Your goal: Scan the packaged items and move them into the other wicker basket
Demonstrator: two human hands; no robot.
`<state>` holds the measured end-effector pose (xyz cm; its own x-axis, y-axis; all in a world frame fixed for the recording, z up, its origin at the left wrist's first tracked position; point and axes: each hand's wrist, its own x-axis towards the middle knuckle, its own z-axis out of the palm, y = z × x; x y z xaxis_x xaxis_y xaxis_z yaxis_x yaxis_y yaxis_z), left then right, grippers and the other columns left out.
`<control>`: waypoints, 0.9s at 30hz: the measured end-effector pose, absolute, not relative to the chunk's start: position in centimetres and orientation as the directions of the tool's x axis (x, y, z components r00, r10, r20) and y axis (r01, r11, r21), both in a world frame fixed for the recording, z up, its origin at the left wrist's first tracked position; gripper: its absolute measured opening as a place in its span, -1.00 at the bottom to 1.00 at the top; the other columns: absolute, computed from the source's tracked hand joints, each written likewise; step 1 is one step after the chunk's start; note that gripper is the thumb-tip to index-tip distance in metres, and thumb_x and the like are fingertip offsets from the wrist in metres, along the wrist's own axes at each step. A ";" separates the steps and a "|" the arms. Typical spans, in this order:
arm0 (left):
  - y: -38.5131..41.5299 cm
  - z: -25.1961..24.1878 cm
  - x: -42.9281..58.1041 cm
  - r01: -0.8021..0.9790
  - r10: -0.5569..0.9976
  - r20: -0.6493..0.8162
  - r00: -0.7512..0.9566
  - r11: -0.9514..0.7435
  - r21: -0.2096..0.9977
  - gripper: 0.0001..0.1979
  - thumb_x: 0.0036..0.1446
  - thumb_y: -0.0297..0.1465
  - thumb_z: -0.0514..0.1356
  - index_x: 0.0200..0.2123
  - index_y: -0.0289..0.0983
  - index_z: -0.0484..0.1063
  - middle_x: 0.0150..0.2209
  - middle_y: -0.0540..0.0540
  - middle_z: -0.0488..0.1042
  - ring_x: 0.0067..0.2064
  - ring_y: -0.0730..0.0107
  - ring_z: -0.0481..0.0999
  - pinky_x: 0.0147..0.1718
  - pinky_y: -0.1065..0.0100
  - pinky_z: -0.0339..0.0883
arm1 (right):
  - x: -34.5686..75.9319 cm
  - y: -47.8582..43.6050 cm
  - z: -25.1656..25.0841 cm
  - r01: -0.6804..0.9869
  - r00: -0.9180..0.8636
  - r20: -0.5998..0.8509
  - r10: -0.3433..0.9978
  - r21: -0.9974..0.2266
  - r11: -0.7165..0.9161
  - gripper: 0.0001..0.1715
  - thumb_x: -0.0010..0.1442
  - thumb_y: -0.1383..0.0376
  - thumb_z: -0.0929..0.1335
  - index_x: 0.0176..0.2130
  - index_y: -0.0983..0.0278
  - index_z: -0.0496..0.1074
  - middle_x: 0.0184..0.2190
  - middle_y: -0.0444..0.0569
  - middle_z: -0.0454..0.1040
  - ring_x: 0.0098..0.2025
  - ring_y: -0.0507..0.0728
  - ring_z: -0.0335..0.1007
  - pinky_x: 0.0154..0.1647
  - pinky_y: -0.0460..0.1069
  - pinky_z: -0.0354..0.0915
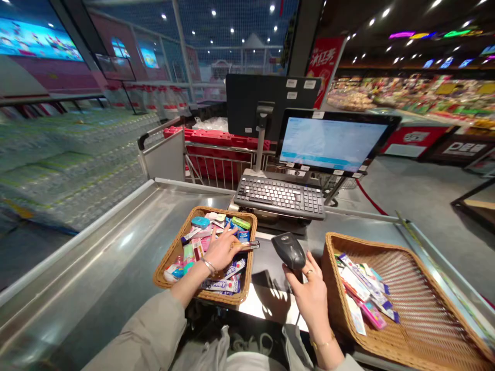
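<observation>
My left hand (221, 251) is over the left basket (228, 211), thumb and fingers narrowed on a slim stick-shaped packet (251, 245) whose printed end pokes out over the right rim. My right hand (310, 292) is wrapped about the black scanner (288, 250), held above the metal counter (124, 268) between the two baskets (its handle is mostly hidden, so I cannot tell whether a finger is on a trigger). The left basket is crowded with small packages; the right basket (429, 304) has a looser bunch gathered at its left side. I take the step in hand to be presenting one packet to be read. As I judge it, the next move calls for turning its code toward the scanner without my fingers covering it, and keeping the pinch light but sure above that jumble of small packages.
</observation>
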<state>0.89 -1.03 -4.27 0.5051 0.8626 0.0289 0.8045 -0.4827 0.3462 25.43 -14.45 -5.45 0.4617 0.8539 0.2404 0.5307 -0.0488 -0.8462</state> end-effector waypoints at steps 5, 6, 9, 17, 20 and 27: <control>-1.1 -4.5 2.4 0.806 0.867 -0.020 0.498 -0.454 0.380 -0.75 0.26 -0.20 0.07 -0.25 -0.15 0.50 0.31 -0.09 0.24 0.39 -0.03 0.01 0.26 -0.34 -0.53 | 25.9 -14.7 -5.1 0.517 0.481 0.235 0.845 -0.854 -0.057 -0.57 0.05 0.06 0.41 -0.12 0.22 0.58 0.06 0.07 0.49 0.33 0.29 0.08 0.29 0.20 0.11; -1.0 -4.6 2.5 0.810 0.871 -0.026 0.490 -0.445 0.383 -0.74 0.25 -0.20 0.07 -0.26 -0.15 0.51 0.30 -0.10 0.25 0.39 -0.04 0.01 0.26 -0.35 -0.54 | 26.0 -14.7 -5.0 0.515 0.485 0.234 0.842 -0.855 -0.059 -0.56 0.05 0.06 0.41 -0.12 0.22 0.58 0.06 0.08 0.49 0.32 0.29 0.09 0.29 0.20 0.11; -0.6 -4.9 2.8 0.828 0.891 -0.029 0.454 -0.410 0.382 -0.73 0.25 -0.20 0.06 -0.28 -0.15 0.52 0.28 -0.12 0.28 0.38 -0.07 0.02 0.24 -0.38 -0.55 | 26.2 -14.8 -4.9 0.517 0.496 0.234 0.836 -0.854 -0.067 -0.57 0.04 0.06 0.41 -0.14 0.22 0.58 0.05 0.08 0.49 0.32 0.31 0.10 0.29 0.20 0.11; -0.1 -6.1 3.0 0.854 0.912 0.064 0.405 -0.402 0.330 -0.72 0.29 -0.26 0.01 -0.31 -0.16 0.50 0.24 -0.13 0.34 0.37 -0.09 0.08 0.21 -0.42 -0.61 | 26.8 -14.7 -4.9 0.520 0.499 0.230 0.835 -0.851 -0.076 -0.60 0.04 0.06 0.42 -0.17 0.20 0.59 0.06 0.07 0.49 0.32 0.31 0.11 0.29 0.21 0.11; 0.0 -6.3 3.0 0.859 0.913 0.075 0.400 -0.402 0.316 -0.69 0.30 -0.27 -0.02 -0.33 -0.17 0.49 0.24 -0.11 0.34 0.36 -0.06 0.08 0.22 -0.40 -0.59 | 26.9 -14.6 -4.8 0.519 0.495 0.234 0.837 -0.852 -0.070 -0.62 0.04 0.07 0.42 -0.17 0.20 0.59 0.04 0.06 0.50 0.32 0.31 0.11 0.29 0.21 0.11; 1.3 -6.0 0.8 0.894 0.935 0.036 0.352 -0.348 0.282 -0.66 0.31 -0.24 -0.05 -0.29 -0.17 0.50 0.29 -0.15 0.27 0.38 -0.14 0.03 0.15 -0.54 -0.48 | 27.1 -14.5 -4.7 0.515 0.491 0.225 0.842 -0.854 -0.073 -0.61 0.04 0.07 0.41 -0.16 0.20 0.59 0.05 0.06 0.49 0.32 0.30 0.10 0.30 0.21 0.11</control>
